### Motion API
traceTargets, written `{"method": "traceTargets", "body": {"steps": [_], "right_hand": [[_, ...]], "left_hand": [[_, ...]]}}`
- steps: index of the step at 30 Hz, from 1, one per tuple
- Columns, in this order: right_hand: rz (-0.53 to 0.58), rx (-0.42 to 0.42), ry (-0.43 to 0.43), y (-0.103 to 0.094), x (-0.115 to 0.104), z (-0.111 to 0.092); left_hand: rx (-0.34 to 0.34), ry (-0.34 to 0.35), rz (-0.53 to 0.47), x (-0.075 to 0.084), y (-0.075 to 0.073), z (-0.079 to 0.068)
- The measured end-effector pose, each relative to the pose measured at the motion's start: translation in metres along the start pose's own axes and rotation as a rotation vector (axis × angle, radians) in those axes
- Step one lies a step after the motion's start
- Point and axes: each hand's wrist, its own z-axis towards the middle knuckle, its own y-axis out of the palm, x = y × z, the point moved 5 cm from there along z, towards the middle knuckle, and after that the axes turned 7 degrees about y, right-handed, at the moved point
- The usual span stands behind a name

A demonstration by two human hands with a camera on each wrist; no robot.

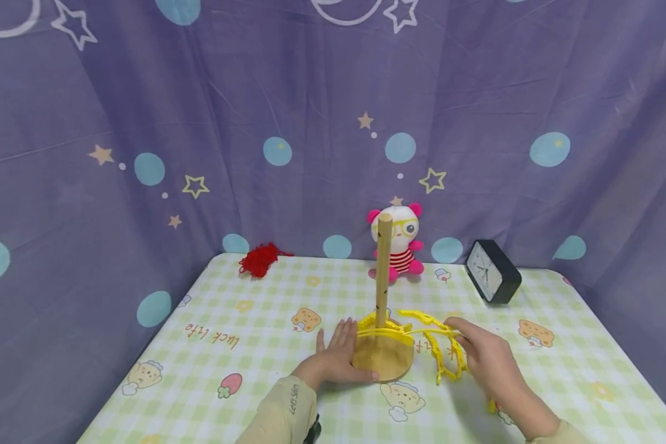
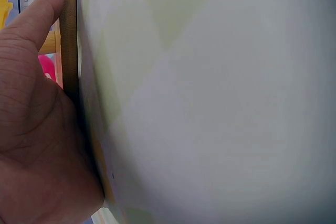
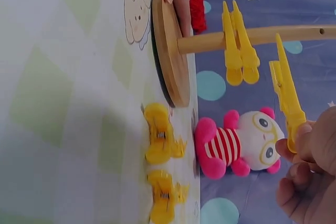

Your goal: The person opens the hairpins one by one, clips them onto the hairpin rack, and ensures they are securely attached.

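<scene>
Purple curtain (image 1: 311, 92) behind a checked worktop (image 1: 172, 370): I rest the left hand (image 1: 335, 361), fingers straight, on the wooden base (image 1: 386, 364); the right hand (image 1: 493, 364) pinches a yellow clip (image 3: 287, 92) right of the post (image 1: 384, 271). Attaching it seems in hand; next calls for jaws spread around the wood.

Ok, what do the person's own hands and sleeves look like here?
The left hand and right hand are bare, no gloves. The left sleeve is pale beige with dark lettering; the right sleeve, barely in frame, looks the same colour. Something black shows beside the left sleeve, too little to identify.
</scene>
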Motion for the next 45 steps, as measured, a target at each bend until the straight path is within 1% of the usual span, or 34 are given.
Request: {"method": "traceTargets", "body": {"steps": [4,8,15,19,25,29,33,37,41,43,45], "right_hand": [[0.021,0.028,0.014,0.005,-0.005,0.003],[0.019,0.031,0.019,0.012,-0.012,0.006],[0.011,0.042,-0.039,0.025,-0.029,0.013],[0.02,0.038,-0.062,0.035,-0.036,0.017],[0.002,0.059,-0.101,0.043,-0.046,0.02],[-0.02,0.044,-0.08,0.048,-0.051,0.021],[-0.047,-0.01,-0.062,0.053,-0.058,0.023],[-0.042,-0.048,-0.073,0.055,-0.059,0.022],[-0.011,-0.039,-0.101,0.05,-0.056,0.019],[0.006,-0.041,-0.094,0.045,-0.053,0.017],[0.01,-0.049,-0.068,0.041,-0.048,0.014]], "left_hand": [[-0.006,-0.004,0.003,0.001,0.0,-0.001],[-0.007,-0.004,0.01,0.002,-0.001,-0.001],[-0.001,-0.004,0.002,0.002,0.001,0.001],[-0.005,-0.004,-0.007,0.004,0.0,-0.001],[-0.005,0.0,-0.021,0.005,-0.001,-0.002],[0.001,-0.003,-0.009,0.005,-0.001,-0.002],[0.002,-0.007,0.004,0.004,-0.001,-0.002],[-0.001,-0.006,0.003,0.004,-0.001,-0.002],[0.004,-0.005,0.009,0.004,-0.002,-0.003],[0.008,-0.002,0.011,0.004,-0.003,-0.003],[0.002,0.0,0.011,0.005,-0.003,-0.003]]}}
